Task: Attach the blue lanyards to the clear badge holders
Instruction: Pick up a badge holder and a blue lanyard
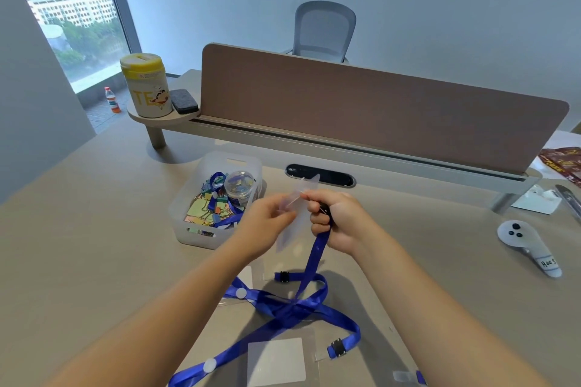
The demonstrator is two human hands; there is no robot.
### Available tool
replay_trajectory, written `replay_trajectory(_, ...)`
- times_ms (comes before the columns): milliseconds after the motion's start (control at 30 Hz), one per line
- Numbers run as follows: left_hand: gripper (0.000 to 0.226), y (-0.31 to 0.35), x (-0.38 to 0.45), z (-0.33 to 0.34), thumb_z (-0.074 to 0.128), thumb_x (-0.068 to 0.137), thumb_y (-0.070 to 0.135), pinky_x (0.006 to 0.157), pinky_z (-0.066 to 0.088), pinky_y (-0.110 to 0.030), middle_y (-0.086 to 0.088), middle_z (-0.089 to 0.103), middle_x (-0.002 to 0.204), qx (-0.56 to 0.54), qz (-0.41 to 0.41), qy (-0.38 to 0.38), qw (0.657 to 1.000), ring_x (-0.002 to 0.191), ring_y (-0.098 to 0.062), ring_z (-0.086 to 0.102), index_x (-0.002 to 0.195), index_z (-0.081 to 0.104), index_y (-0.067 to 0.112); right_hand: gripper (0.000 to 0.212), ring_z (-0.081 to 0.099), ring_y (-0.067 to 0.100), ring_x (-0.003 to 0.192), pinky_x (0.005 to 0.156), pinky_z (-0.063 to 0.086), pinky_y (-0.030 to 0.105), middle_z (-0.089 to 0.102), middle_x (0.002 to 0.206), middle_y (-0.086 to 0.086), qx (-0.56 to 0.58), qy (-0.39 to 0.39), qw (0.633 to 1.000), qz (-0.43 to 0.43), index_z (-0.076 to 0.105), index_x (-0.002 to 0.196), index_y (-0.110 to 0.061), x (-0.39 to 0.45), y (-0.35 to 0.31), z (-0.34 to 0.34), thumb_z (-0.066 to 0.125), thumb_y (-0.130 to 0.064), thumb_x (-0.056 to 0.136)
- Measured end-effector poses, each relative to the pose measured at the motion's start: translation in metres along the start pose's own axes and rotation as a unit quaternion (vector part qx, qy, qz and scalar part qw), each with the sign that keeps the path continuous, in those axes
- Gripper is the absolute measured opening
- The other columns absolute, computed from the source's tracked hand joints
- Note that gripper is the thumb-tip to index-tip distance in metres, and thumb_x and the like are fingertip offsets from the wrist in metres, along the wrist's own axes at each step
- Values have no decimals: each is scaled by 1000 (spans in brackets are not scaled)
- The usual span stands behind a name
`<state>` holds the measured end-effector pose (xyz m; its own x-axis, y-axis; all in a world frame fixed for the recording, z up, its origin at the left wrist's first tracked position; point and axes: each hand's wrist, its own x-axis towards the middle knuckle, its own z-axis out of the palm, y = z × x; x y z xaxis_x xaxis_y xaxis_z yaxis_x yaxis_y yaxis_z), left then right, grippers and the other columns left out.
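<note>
Mid-frame, my left hand (267,217) pinches the clear badge holder (297,210) upright so my right hand (336,217), fist gripping the blue lanyard (317,253) clip, reaches its slot.

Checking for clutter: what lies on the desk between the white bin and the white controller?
In the head view, between the bin and controller, both hands work above the desk: left hand, right hand.

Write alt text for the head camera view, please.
A person's left hand holds a clear badge holder while the right hand grips a blue lanyard by its black clip. More lanyards and holders lie on the desk below, beside a bin of clips.
</note>
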<state>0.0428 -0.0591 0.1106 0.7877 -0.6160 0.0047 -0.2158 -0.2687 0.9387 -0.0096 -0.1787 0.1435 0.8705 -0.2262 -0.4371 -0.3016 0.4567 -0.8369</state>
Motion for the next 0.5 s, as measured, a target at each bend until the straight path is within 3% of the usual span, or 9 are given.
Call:
replay_trajectory(67, 24, -3, 1, 0, 46, 90, 12, 79, 46, -33, -16, 67, 100, 127, 38, 70, 989, 91, -25, 60, 109, 61, 9, 24, 27, 1, 25, 30, 20, 13, 44, 32, -7, -35, 15, 999, 6, 53, 66, -6, 0, -3, -3, 47, -4, 89)
replay_trajectory(133, 23, -3, 2, -4, 49, 89, 13, 72, 46, -32, -12, 69, 96, 255, 96, 125, 954, 85, -25, 61, 107, 63, 9, 25, 27, 2, 25, 31, 21, 13, 43, 31, -7, -105, 38, 994, -6, 53, 63, -7, 0, -8, -5, 49, -3, 87)
replay_trajectory(233, 17, -4, 5, -13, 65, 75, 8, 54, 52, -31, -11, 74, 78, 392, 213, 150, 882, 65, -27, 68, 92, 70, 8, 30, 34, 10, 37, 40, 28, 19, 47, 43, 1, -317, 91, 942, -70, 51, 54, -4, -1, -14, -4, 52, -3, 84)
replay_trajectory(333, 23, -4, 8, -16, 79, 60, 5, 46, 53, -28, -10, 74, 69, 458, 245, 166, 838, 55, -25, 67, 82, 72, 8, 22, 52, 24, 60, 57, 42, 31, 63, 70, 20, -528, 133, 820, -177, 60, 74, 10, -1, -14, 1, 47, -5, 83)
replay_trajectory(400, 22, -3, 7, -20, 79, 61, 4, 44, 53, -28, -11, 74, 69, 460, 238, 171, 838, 53, -25, 67, 81, 71, 7, 22, 61, 30, 77, 65, 47, 36, 68, 87, 15, -641, 153, 717, -228, 61, 92, -1, -1, -13, 1, 43, -13, 88)
replay_trajectory(433, 20, -3, 7, -22, 77, 63, 4, 45, 53, -29, -12, 74, 71, 456, 230, 176, 842, 55, -26, 68, 82, 71, 6, 21, 62, 30, 79, 63, 46, 36, 68, 87, 11, -680, 165, 664, -265, 60, 95, -6, -1, -13, 2, 42, -15, 90)
replay_trajectory(500, 19, -2, 5, -24, 69, 74, 6, 54, 55, -32, -14, 74, 87, 418, 186, 180, 871, 68, -29, 69, 93, 69, 6, 14, 64, 27, 61, 45, 36, 26, 68, 70, 7, -711, 186, 559, -384, 62, 84, -8, 1, -15, 0, 49, -14, 87)
